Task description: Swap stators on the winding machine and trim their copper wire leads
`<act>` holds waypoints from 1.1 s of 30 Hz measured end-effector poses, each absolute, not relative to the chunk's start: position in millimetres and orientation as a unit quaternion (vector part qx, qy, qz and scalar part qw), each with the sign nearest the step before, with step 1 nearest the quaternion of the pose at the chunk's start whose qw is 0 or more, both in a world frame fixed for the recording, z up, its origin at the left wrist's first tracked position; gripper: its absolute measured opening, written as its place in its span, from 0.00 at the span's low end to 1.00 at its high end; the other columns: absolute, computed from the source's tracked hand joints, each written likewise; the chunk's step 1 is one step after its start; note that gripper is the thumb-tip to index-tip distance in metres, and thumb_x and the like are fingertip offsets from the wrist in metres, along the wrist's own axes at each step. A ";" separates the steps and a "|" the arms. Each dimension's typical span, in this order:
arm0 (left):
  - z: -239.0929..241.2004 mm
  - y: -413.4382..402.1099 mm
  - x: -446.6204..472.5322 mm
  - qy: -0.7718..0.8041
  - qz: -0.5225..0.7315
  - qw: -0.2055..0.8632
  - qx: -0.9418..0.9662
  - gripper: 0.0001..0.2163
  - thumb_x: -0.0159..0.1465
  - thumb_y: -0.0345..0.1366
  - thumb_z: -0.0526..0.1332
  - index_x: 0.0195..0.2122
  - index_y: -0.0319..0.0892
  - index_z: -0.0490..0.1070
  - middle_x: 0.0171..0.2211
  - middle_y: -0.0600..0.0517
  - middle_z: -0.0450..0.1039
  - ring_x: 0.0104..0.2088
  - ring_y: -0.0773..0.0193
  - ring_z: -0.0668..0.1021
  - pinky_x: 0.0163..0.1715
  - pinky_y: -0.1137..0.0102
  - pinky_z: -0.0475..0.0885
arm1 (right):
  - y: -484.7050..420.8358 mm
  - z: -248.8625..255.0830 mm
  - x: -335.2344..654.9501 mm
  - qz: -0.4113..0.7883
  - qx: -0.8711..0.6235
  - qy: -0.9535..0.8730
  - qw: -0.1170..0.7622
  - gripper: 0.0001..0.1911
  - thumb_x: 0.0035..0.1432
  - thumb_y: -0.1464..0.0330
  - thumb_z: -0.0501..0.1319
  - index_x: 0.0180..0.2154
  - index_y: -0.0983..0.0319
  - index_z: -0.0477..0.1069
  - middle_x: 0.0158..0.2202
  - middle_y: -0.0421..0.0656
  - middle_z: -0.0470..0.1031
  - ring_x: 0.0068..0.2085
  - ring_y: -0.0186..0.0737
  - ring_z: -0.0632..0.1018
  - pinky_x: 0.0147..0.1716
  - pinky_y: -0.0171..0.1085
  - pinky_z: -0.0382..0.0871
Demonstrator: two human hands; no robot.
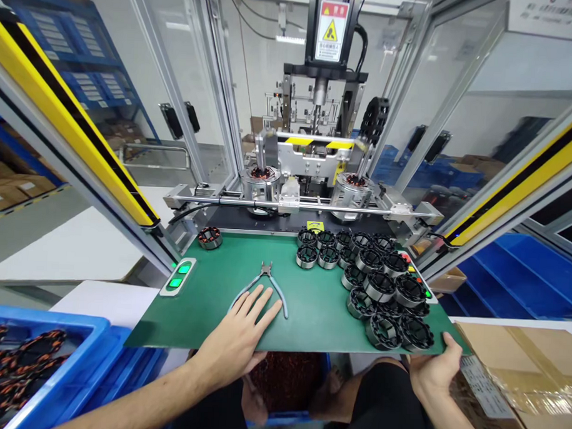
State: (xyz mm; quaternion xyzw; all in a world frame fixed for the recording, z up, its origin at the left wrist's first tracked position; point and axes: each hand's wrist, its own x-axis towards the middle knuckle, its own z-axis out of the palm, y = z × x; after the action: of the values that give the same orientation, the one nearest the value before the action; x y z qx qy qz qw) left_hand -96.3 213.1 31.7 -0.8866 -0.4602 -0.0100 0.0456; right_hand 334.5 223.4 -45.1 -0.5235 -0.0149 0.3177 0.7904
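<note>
My left hand (247, 319) lies palm down with fingers spread over the green work surface (179, 320). Under and beside its fingers are diagonal cutters (266, 270) with pale blue handles, jaws pointing away from me and handles apart. At the front right corner, my right hand (433, 368) is around the edge, thumb on top and fingers mostly hidden below. Just beyond it stand several black-and-silver stator cores (380, 285) without visible windings, some stacked. One stator with copper windings (210, 238) sits alone at the back left.
Ahead, a machine has two metal fixtures (259, 187) holding wound stators, with a vertical head above. Green-lit buttons (179, 276) are at the left. A blue bin (89, 333) of wound parts stands at left, a cardboard box (525, 360) at right. Yellow-striped posts flank the surface.
</note>
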 end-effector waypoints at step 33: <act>32.9 213.3 -96.7 -0.445 -0.019 0.059 -0.894 0.44 0.62 0.38 0.70 0.79 0.42 0.56 0.77 0.33 0.58 0.76 0.32 0.63 0.72 0.39 0.62 | 223.5 -35.3 327.4 0.322 -0.527 -0.005 0.787 0.20 0.55 0.57 0.61 0.48 0.56 0.79 0.50 0.36 0.83 0.56 0.41 0.80 0.61 0.40 0.75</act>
State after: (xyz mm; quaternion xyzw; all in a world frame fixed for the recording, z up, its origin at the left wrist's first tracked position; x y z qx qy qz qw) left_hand -96.7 213.3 32.9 -0.8936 -0.4446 -0.0190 0.0593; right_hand 327.4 223.5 -35.3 -0.5270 -0.0053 0.3220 0.7865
